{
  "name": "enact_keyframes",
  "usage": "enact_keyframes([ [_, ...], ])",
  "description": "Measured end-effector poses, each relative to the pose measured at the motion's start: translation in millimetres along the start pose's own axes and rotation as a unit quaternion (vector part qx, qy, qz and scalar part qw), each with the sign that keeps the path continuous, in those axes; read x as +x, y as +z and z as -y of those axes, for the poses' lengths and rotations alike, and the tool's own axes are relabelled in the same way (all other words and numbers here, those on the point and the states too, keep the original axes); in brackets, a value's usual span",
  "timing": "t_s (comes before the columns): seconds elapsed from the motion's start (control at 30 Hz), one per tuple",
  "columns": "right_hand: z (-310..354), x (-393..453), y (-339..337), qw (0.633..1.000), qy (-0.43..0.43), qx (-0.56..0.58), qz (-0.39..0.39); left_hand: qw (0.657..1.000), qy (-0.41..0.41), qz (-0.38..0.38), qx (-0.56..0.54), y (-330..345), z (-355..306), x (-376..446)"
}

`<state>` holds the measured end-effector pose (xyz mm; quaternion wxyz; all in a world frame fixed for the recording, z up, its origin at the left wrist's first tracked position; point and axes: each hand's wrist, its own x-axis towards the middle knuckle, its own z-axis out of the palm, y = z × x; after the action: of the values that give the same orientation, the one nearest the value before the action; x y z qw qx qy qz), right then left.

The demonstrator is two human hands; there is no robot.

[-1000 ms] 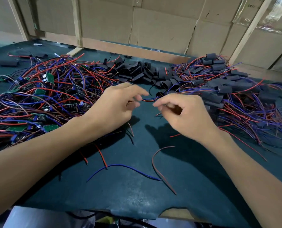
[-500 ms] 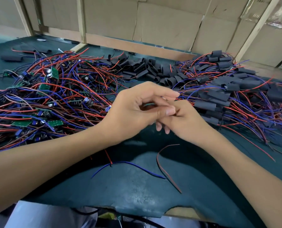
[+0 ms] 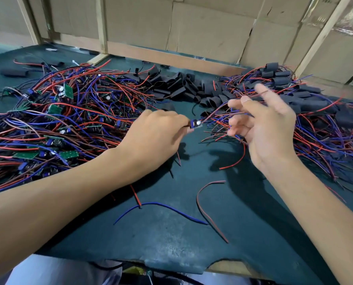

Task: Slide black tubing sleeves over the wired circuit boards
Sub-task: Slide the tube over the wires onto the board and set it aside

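- Left hand lies low over the bench, knuckles up, fingers curled and pinching a small circuit board at its near end; the board's blue component and silver capacitor show just past the fingertips.
- The board's red and blue wires run from the board up and to the right toward the right hand.
- Right hand is raised above the bench, palm turned inward, fingers spread and mostly straight. The wires pass close by its index fingertip; cannot tell whether they touch it. The hand is motion-blurred.
- No sleeve is on the held board.
- Pile of bare wired boards covers the left of the bench: green boards tangled in red, blue and brown leads.
- Heap of loose black tubing sleeves sits at the centre back, between the two wire piles.
- Pile of sleeved boards lies on the right, black sleeves with red and blue leads trailing out.
- Loose offcuts in front of the hands: a blue wire, a long red-brown wire curving beside it, and a short red wire under the right hand.
- Cardboard panels with wooden battens stand behind the bench.
- One stray black sleeve lies apart at far left.
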<state>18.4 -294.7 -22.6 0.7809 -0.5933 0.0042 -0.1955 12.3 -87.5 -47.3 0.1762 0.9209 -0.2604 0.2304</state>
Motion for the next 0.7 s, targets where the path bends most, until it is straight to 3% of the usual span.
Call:
enact_keyframes([
  [0.13,14.8,6.3,-6.0,0.992,-0.011,0.091,-0.087,0.993,0.070,-0.092,-0.021,3.1,7.3,5.3],
  [0.2,22.6,7.8,-11.1,0.988,-0.104,0.061,-0.097,0.988,0.115,-0.106,-0.013,1.0,8.2,4.7],
  [0.3,25.5,1.7,-11.5,0.956,-0.283,-0.079,0.020,0.982,0.166,-0.087,0.003,-1.4,4.9,2.6],
  [0.37,17.3,-8.0,-6.3,0.943,-0.246,-0.161,0.159,0.981,0.179,-0.076,-0.014,-2.4,-0.4,1.7],
  [0.47,0.0,-19.3,2.2,0.918,-0.062,-0.272,0.282,0.982,0.170,-0.067,-0.053,-2.3,-1.2,-0.2],
  [0.53,-5.0,-16.8,0.1,0.908,-0.022,-0.297,0.294,0.986,0.153,-0.051,-0.043,-5.7,3.4,0.0],
  [0.7,0.4,-0.5,-13.6,0.891,-0.108,-0.363,0.252,0.992,0.119,-0.047,-0.021,-12.4,9.8,2.6],
])
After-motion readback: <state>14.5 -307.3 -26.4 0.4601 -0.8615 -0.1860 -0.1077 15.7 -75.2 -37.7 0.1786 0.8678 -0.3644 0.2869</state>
